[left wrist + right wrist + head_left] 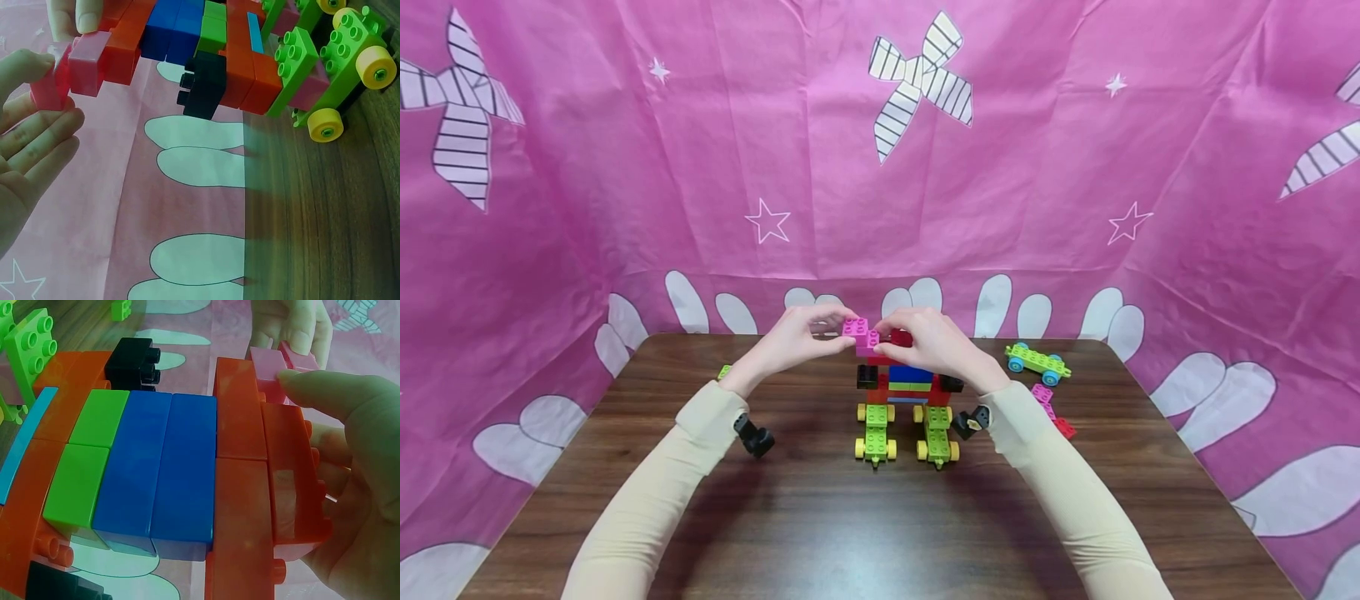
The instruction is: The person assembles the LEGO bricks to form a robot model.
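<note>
In the head view, a build of toy building bricks [912,377] stands on two lime wheeled bases [876,433] with yellow wheels. Its body has red, blue and green layers, with black bricks [867,377] at the sides. My left hand [797,342] pinches the upper pink brick [50,84], which sits stepped on a lower pink brick [87,65] at the build's upper left. The thumb of my right hand [928,340] presses the lower pink brick's end, its other fingers curling behind. A red brick [290,475] lies beside that hand, atop the build.
At the table's [820,525] right rear is a lime wheeled base [1037,360] with blue wheels. Pink bricks [1043,396] and a red brick [1064,427] lie nearer. Past my left wrist is a small green brick [724,371]. A pink curtain [820,208] hangs behind.
</note>
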`<control>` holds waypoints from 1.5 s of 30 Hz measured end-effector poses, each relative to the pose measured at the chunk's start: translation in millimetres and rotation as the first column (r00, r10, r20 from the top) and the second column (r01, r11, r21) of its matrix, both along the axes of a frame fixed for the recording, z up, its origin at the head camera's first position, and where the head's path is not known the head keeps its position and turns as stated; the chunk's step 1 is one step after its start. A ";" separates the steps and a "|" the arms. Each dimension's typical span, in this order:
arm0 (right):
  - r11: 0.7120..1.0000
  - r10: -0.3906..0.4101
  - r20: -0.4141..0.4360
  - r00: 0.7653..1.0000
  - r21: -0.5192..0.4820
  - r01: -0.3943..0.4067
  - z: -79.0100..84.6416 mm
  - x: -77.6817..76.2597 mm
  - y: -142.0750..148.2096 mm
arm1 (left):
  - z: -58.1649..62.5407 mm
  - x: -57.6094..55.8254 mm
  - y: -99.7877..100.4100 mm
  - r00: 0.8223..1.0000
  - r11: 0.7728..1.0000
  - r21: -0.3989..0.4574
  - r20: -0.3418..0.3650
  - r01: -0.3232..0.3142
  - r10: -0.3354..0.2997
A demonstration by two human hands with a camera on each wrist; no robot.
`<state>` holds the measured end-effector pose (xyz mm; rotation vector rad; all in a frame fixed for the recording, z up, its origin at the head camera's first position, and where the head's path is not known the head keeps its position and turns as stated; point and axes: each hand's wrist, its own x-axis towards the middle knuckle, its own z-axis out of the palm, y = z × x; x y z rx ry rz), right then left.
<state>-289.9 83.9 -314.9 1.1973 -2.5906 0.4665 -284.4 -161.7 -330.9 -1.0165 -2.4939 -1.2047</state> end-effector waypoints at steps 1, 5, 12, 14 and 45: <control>1.000 0.000 0.000 1.000 0.000 0.000 -0.2 -0.3 0.0 | -0.1 -0.2 0.0 1.000 1.000 0.002 0.004 -0.001 0.001; 1.000 0.003 0.003 1.000 0.000 -0.003 -0.6 -1.0 -0.1 | -0.6 -1.0 -0.4 1.000 1.000 0.016 0.030 0.005 -0.006; 1.000 0.000 0.004 1.000 -0.002 0.000 0.2 -1.4 0.3 | -1.4 -2.1 1.1 0.997 1.000 0.019 0.078 0.010 -0.012; 1.000 0.002 0.001 1.000 -0.003 -0.002 0.4 -1.7 0.4 | -0.4 -2.0 1.3 0.997 1.000 0.016 0.069 0.018 -0.019; 1.000 0.002 -0.005 1.000 0.001 -0.002 -1.4 -1.6 0.0 | 3.4 1.9 4.2 0.998 0.997 -0.058 -0.055 0.040 -0.043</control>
